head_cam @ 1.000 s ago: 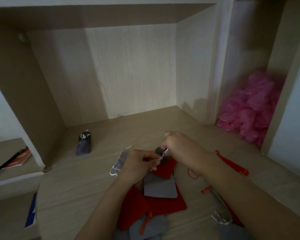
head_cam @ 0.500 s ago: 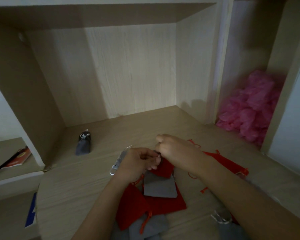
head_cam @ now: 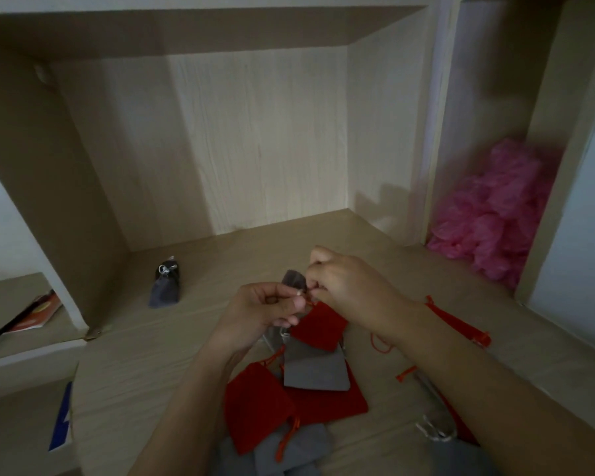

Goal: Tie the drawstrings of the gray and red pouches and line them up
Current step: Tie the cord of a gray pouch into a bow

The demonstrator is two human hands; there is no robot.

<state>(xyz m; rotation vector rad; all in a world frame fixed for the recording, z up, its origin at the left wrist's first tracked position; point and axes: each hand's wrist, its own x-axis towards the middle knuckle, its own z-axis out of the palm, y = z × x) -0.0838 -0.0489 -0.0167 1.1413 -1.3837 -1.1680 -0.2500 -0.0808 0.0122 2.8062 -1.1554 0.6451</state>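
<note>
My left hand (head_cam: 267, 309) and my right hand (head_cam: 349, 285) meet above the desk and pinch the silver drawstring of a small gray pouch (head_cam: 294, 280) held between them. Its top pokes up behind my fingers; the rest is hidden. Below my hands lies a loose pile of pouches: a red pouch (head_cam: 320, 326), a flat gray pouch (head_cam: 315, 371), a larger red pouch (head_cam: 256, 408) and more gray ones at the near edge. One tied gray pouch (head_cam: 165, 286) stands apart at the back left of the desk.
The wooden desk (head_cam: 145, 359) sits in an alcove with side walls and a shelf above. Pink plastic bags (head_cam: 495, 221) fill the right compartment. A red booklet (head_cam: 31, 316) lies on a low left shelf. Red cords (head_cam: 457, 322) trail under my right forearm.
Both hands rose slightly and shifted right, still working the drawstring. The gray pouch top now shows between them. The pile and the tied pouch stayed put.
</note>
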